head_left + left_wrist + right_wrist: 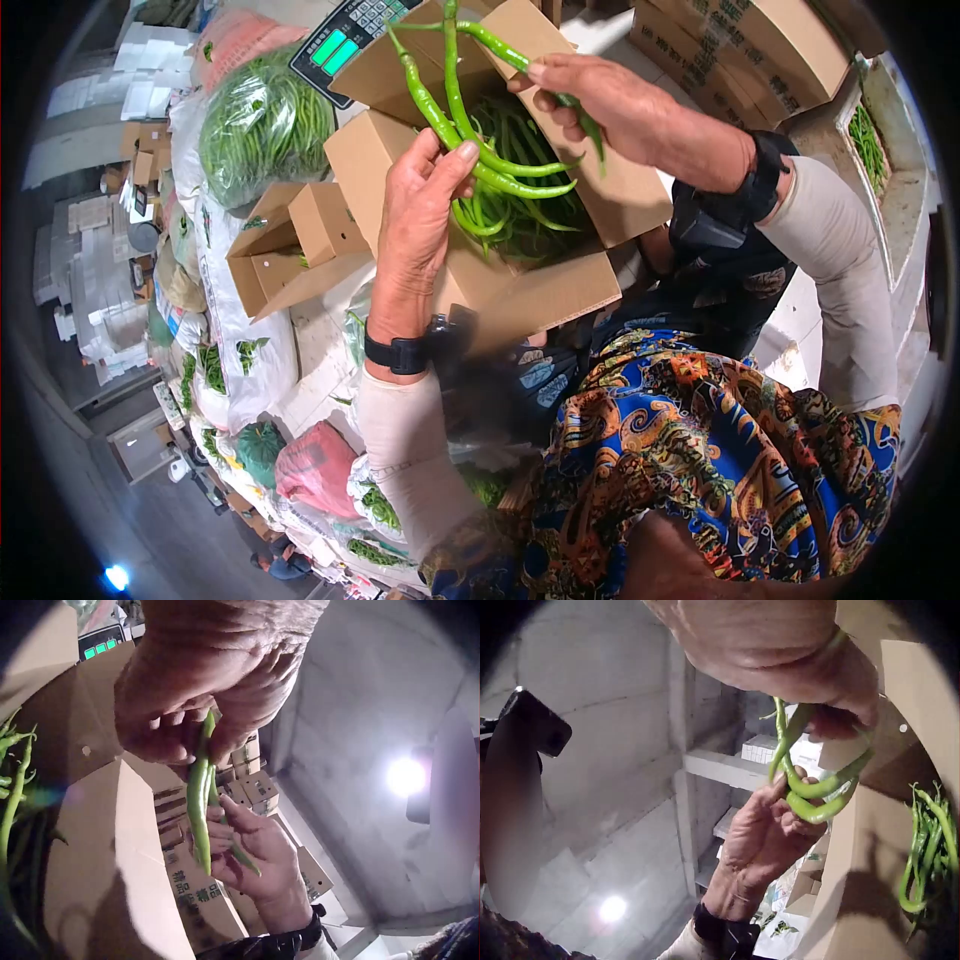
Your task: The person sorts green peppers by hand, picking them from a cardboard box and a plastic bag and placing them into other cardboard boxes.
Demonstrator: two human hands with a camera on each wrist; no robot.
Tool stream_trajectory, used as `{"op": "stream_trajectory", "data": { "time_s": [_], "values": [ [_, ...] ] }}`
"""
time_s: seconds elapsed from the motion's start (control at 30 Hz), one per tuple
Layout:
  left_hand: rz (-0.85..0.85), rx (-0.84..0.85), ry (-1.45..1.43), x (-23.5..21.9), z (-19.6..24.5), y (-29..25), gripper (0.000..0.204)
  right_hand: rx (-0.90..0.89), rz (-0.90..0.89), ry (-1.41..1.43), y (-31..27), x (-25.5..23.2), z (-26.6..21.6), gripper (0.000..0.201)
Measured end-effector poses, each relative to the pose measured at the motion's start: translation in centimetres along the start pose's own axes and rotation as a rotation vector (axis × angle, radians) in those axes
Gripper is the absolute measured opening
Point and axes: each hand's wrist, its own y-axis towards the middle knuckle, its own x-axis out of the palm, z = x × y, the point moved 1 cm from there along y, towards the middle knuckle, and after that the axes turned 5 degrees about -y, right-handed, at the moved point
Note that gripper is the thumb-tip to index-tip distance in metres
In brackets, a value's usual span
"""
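Observation:
Between thumb and fingers my left hand pinches a few long green chili peppers, which curve up and to the right above an open cardboard box. My right hand holds another green chili pepper, its tip poking out below the fingers. More green chilies lie inside the box, under both hands. From the left wrist, a chili hangs down in front of the right hand. Seen from the right wrist, bent chilies cross in front of the left hand.
A scale display glows green behind the box. To the left are a clear bag of green vegetables and a smaller open carton. Closed cartons stand at the back right, beside a pale bin containing green chilies.

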Motion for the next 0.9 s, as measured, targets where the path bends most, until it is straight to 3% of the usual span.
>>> {"op": "stream_trajectory", "data": {
  "time_s": [0.23,0.33,0.4,0.5,0.57,0.6,0.7,0.77,0.83,0.9],
  "values": [
    [0.153,0.077,0.16,0.6,1.3,-0.9,0.02,-0.017,-0.106,0.191,0.9,-0.7,0.1,0.014],
    [0.243,0.122,0.193,0.9,1.2,-0.8,0.019,-0.138,-0.067,-0.125,0.9,-1.2,-0.5,0.013],
    [0.302,0.149,0.177,0.9,0.5,-0.6,0.02,-0.149,-0.092,-0.121,0.6,-0.2,-0.1,0.012],
    [0.226,0.035,0.013,1.5,-0.6,0.1,0.023,-0.102,-0.162,-0.128,0.1,1.5,1.5,0.015],
    [0.188,0.081,-0.088,2.8,-1.2,0.6,0.025,-0.276,-0.086,-0.544,0.4,2.4,3.0,0.02],
    [0.203,0.08,0.022,2.5,-1.5,0.7,0.024,-0.349,-0.088,-0.675,0.0,2.7,2.6,0.026],
    [0.143,-0.066,0.028,1.5,-1.4,0.5,0.026,-0.336,-0.245,-0.917,-1.1,2.6,1.0,0.029],
    [0.16,-0.07,0.024,0.2,-2.0,1.0,0.023,-0.364,-0.279,-0.901,-0.6,1.7,0.3,0.031],
    [0.154,-0.081,-0.277,-1.7,-2.7,1.5,0.02,-0.425,-0.342,-0.871,-0.2,0.5,-0.6,0.036],
    [0.179,-0.135,-0.356,-2.8,-3.3,1.7,0.019,-0.222,-0.339,-0.545,-0.2,-0.6,-1.7,0.038]
  ]
}}
